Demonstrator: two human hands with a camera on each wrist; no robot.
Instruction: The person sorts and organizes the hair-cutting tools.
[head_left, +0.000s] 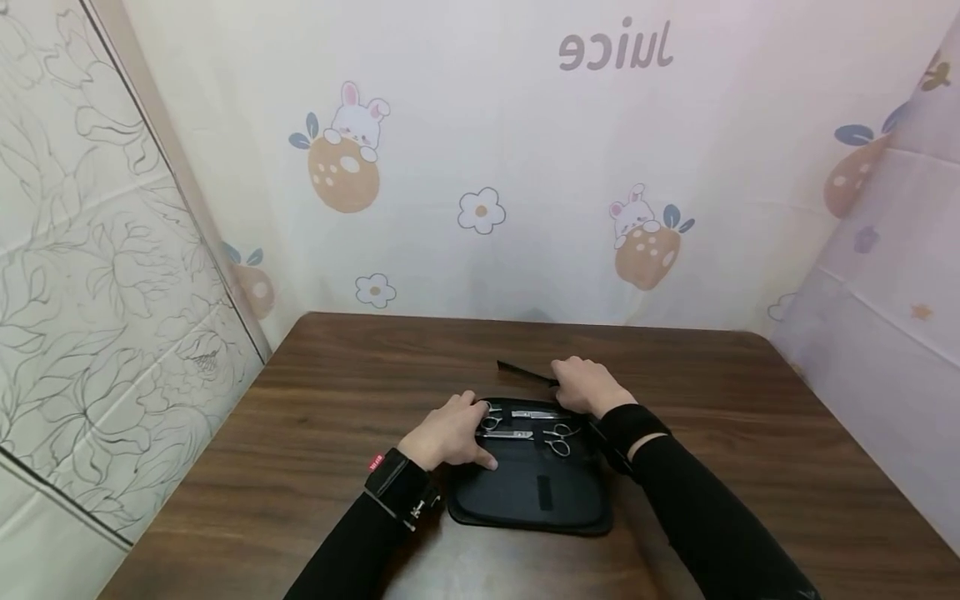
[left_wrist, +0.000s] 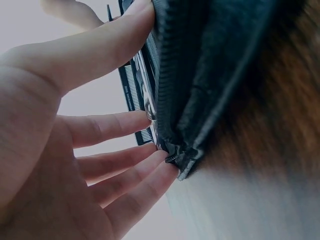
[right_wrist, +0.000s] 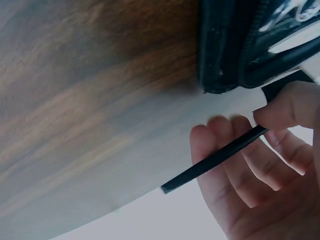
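Note:
A black zippered case [head_left: 510,496] lies on the table with two pairs of silver scissors, the upper pair [head_left: 534,414] and the lower pair [head_left: 558,446], lying in it. My left hand [head_left: 448,429] rests on the case's left side, thumb on its surface. In the left wrist view the fingertips [left_wrist: 142,175] touch the case's zippered edge [left_wrist: 167,75]. Beyond the case's upper right corner, my right hand [head_left: 588,385] pinches a black comb [right_wrist: 215,157] between thumb and fingers. The comb's thin end points left, and its teeth [left_wrist: 131,85] show in the left wrist view.
The brown wooden table [head_left: 360,358] spreads around the case. A patterned cloth [head_left: 480,125] hangs behind it, with a floral panel [head_left: 112,292] at the left and a pale curtain [head_left: 892,300] at the right.

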